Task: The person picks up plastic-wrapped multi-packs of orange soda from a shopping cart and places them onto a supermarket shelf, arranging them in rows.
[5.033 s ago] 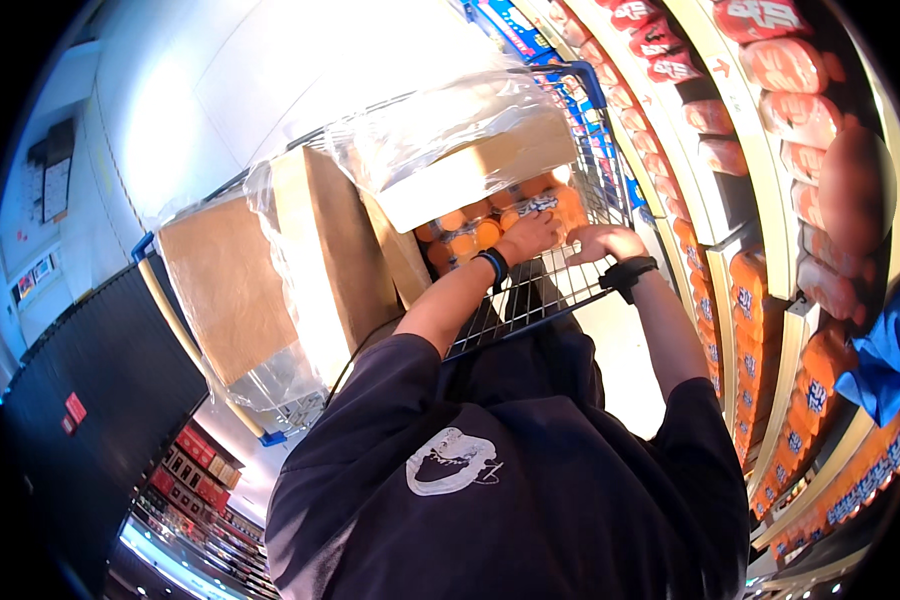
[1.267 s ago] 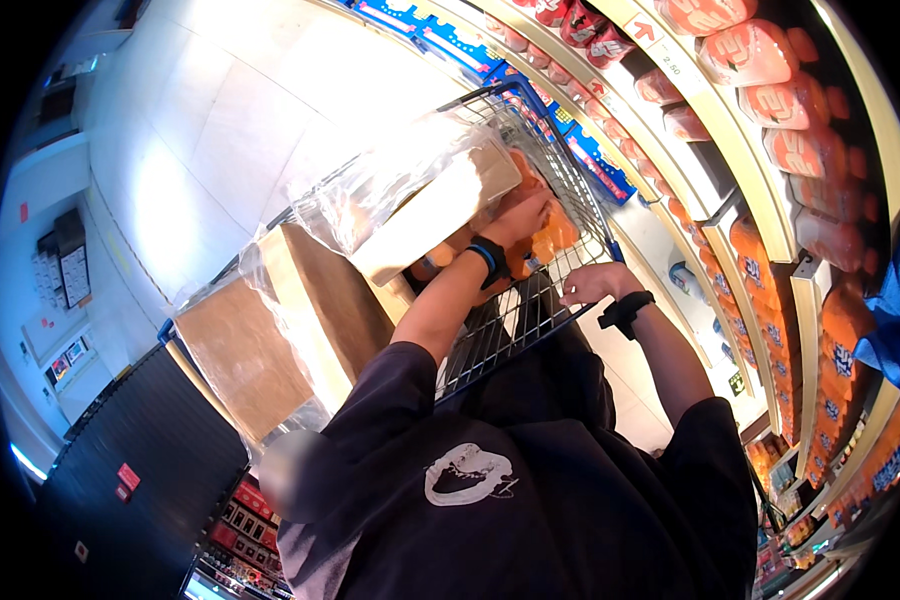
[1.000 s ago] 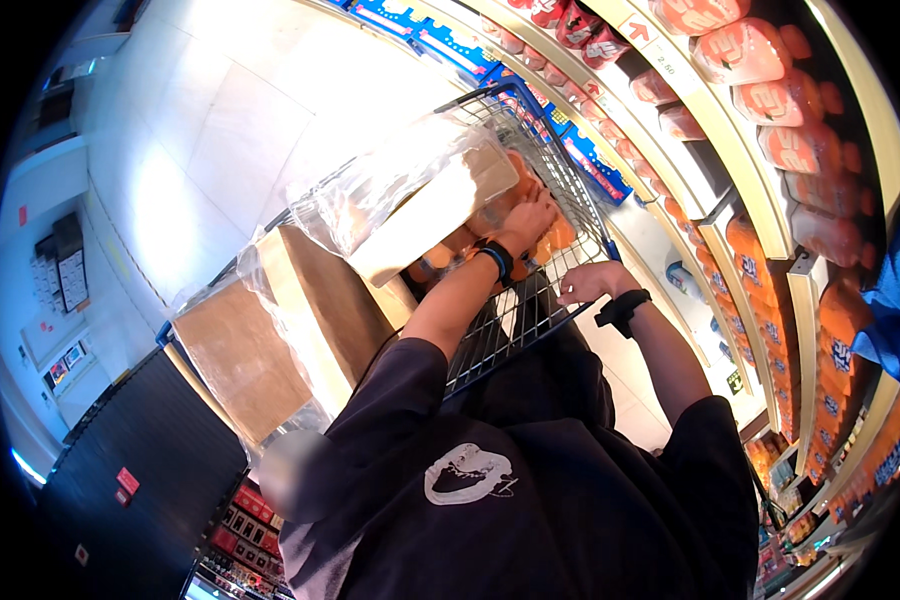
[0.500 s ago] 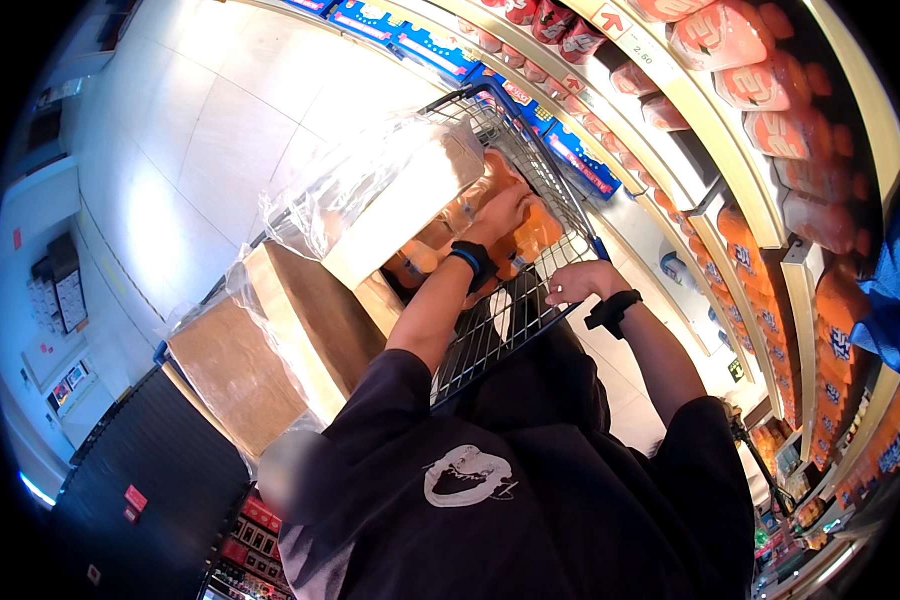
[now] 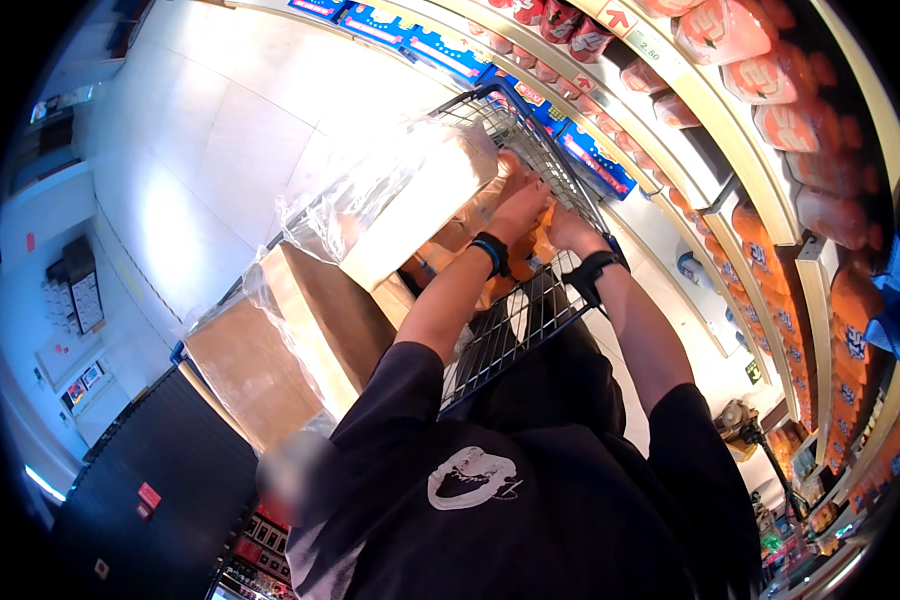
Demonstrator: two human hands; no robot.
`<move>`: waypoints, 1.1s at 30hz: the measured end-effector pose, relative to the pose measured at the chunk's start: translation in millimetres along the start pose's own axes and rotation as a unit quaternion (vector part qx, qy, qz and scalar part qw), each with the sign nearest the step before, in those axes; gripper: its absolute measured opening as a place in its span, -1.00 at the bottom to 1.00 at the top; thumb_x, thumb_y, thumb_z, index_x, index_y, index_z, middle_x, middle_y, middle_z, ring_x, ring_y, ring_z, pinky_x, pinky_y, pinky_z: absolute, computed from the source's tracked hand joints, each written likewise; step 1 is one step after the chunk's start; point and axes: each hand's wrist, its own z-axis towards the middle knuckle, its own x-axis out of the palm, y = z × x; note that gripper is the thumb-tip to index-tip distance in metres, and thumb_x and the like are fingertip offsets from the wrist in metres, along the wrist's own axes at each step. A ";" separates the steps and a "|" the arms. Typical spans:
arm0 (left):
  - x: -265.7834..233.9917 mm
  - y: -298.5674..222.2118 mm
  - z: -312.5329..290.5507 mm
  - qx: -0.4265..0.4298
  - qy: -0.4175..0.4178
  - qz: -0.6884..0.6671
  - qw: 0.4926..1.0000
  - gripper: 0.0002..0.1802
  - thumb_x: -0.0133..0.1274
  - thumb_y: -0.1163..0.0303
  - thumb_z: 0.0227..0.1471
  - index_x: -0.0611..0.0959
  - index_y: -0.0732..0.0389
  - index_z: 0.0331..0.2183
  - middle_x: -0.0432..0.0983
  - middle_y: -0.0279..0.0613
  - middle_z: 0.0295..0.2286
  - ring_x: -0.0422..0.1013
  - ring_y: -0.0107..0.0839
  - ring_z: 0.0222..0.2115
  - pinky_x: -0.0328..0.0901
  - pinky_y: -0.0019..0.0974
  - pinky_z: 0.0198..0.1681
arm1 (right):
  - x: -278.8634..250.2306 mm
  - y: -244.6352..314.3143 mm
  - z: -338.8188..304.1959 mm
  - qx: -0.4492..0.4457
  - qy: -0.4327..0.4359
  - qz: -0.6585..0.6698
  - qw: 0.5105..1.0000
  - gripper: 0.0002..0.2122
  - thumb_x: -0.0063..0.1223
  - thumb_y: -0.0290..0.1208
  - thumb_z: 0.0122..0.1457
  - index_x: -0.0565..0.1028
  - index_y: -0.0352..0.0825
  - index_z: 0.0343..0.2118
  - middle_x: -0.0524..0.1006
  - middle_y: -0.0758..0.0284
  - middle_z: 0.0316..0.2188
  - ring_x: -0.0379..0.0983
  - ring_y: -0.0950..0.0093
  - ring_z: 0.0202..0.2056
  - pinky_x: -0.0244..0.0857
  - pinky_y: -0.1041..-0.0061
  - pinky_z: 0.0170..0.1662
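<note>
Orange drink bottles (image 5: 532,262) lie bunched in the wire shopping cart (image 5: 500,355), beside an upright cardboard box. My left hand (image 5: 518,212) reaches over the box's side, its fingers closed on the bottles. Close by on the right, my right hand (image 5: 573,231) has its fingers curled in at the same bottles, nearly meeting the left. Both hands partly cover what they grip, so the exact hold is hard to see. A dark band circles each wrist.
Cardboard boxes (image 5: 260,360) with loose clear plastic wrap (image 5: 315,235) fill the cart's left part. Shelves of orange bottles (image 5: 765,270) and red-labelled packs (image 5: 725,32) curve along the right. Blue cartons (image 5: 595,160) stand low beyond the cart. A person's blurred head shows at lower left.
My right hand has moved from the cart's near right rim up and inward to the orange bottles beside my left hand. The left hand stays at the bottles.
</note>
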 end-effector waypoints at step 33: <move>-4.6 16.3 -18.8 -0.096 -0.144 -0.266 0.948 -0.79 -0.02 0.27 0.19 0.53 0.17 -0.20 0.51 0.10 -0.24 0.43 0.12 -0.21 0.34 -0.02 -0.20 | 69.5 -55.6 74.8 0.299 -0.025 0.211 0.930 -0.24 -0.06 0.03 0.28 -0.13 -0.31 0.31 -0.05 -0.16 0.34 0.05 -0.19 0.29 0.03 -0.06 0.28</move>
